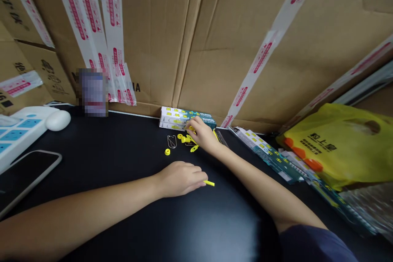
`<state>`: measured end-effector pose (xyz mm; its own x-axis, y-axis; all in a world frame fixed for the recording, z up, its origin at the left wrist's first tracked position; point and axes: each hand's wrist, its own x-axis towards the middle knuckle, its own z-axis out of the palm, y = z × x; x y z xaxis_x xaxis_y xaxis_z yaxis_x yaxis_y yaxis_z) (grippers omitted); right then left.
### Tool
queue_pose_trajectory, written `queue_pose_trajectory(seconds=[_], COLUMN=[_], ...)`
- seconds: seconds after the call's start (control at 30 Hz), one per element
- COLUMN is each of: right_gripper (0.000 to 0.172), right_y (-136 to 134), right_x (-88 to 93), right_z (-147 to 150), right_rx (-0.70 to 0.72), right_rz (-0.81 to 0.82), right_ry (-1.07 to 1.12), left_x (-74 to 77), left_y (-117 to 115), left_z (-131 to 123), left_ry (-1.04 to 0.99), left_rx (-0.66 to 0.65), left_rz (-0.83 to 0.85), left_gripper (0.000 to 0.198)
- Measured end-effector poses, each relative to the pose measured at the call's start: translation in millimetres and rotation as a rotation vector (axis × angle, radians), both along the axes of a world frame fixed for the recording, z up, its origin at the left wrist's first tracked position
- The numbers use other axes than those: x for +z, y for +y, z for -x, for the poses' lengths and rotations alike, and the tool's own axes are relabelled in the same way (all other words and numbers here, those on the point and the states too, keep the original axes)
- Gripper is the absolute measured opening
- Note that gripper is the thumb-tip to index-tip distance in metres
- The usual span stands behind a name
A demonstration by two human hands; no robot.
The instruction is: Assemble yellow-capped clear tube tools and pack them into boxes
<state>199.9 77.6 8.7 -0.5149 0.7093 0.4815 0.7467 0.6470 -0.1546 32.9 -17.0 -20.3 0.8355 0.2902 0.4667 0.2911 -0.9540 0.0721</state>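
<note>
My left hand (184, 179) rests low over the black table (147, 225), its fingers closed on a slim yellow plastic piece (209, 183) whose end sticks out to the right. Farther back, my right hand (202, 134) reaches into a small group of yellow plastic parts, with thumb and fingertips pinched together; what they hold, if anything, I cannot make out. Beside it lie a yellow spool-like part (185, 139), a flat yellow part (194, 148) and a bent metal wire (172, 142). One yellow ring-like part (167, 152) sits apart, nearer to me.
Printed boxes (172, 118) lie against the cardboard wall (153, 41) behind my right hand. More long boxes (270, 155) and a yellow plastic bag (344, 143) occupy the right. A phone (27, 176) and a white power strip (27, 127) are at left.
</note>
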Motion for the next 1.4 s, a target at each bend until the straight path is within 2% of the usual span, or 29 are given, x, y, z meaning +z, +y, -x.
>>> queue_pose_trajectory(seconds=[0.13, 0.27, 0.43, 0.57, 0.7, 0.9, 1.0, 1.17, 1.3, 1.37, 1.4], right_gripper=[0.009, 0.004, 0.015, 0.023, 0.022, 0.021, 0.025, 0.028, 0.021, 0.014, 0.007], right_y=[1, 2, -13, -30, -32, -16, -9, -8, -22, -35, -43], right_x=[-8.3, -8.2, 2.8, 5.9, 12.1, 41.6, 44.2, 40.2, 53.6, 57.9, 56.6], right_z=[4, 5, 16, 32, 51, 83, 96, 101, 81, 61, 48], right_rx=[-0.015, -0.019, 0.011, 0.058, -0.025, -0.109, -0.115, -0.136, -0.14, -0.077, 0.032], right_rz=[0.011, -0.024, -0.131, -0.145, -0.038, 0.275, 0.364, 0.391, 0.331, 0.344, 0.427], right_ry=[-0.114, -0.141, -0.217, -0.283, -0.418, -0.649, -0.689, -0.631, -0.497, -0.413, -0.262], left_x=[-0.7, -0.2, 0.4, 0.3, 0.3, 0.3, 0.1, 0.6, 0.5, -0.1, -0.4], left_y=[0, 0, 0, 0, 0, 0, 0, 0, 1, 1, 1], left_z=[-1, -2, -1, -1, -2, -1, 0, 0, 1, 1, 1], left_ry=[-0.003, 0.004, -0.017, -0.04, -0.037, -0.026, -0.027, -0.033, -0.03, -0.038, -0.045], left_rx=[0.002, 0.005, -0.005, -0.011, -0.016, -0.021, -0.021, -0.025, -0.027, -0.03, -0.032], left_rz=[-0.021, -0.036, -0.048, -0.054, -0.047, -0.056, -0.06, -0.064, -0.046, -0.031, -0.025], left_gripper=[0.025, 0.026, 0.025, 0.025, 0.025, 0.026, 0.026, 0.026, 0.025, 0.024, 0.024])
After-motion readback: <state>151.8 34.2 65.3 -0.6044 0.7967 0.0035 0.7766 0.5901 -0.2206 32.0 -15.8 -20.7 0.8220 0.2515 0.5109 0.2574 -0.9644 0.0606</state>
